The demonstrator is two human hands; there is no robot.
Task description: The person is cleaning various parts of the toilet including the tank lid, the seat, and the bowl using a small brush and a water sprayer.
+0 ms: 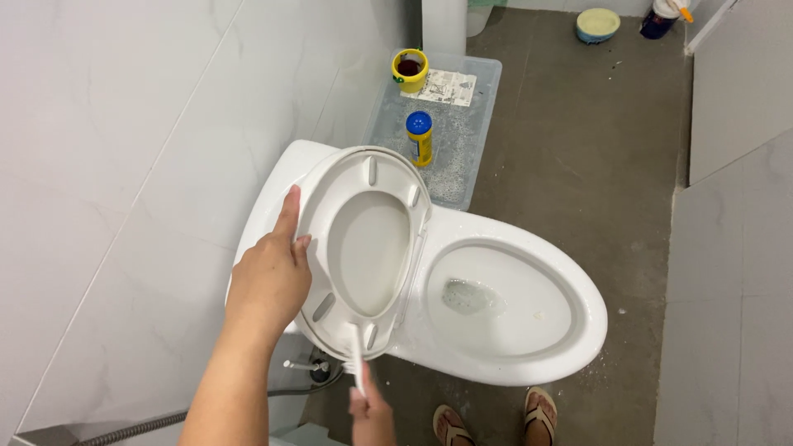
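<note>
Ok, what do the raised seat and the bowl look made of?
Seat: looks like glossy white plastic, thin, with moulded bumpers underneath. Bowl: probably glazed ceramic, thick rounded rim with a wet shine. Left hand holds the seat up; right hand grips a white brush.

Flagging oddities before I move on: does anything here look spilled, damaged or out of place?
Mostly orderly. White specks are scattered on the grey floor beside the toilet bowl, like spilled powder or splashes. The left hand holds the raised seat; the right hand holds a white brush.
</note>
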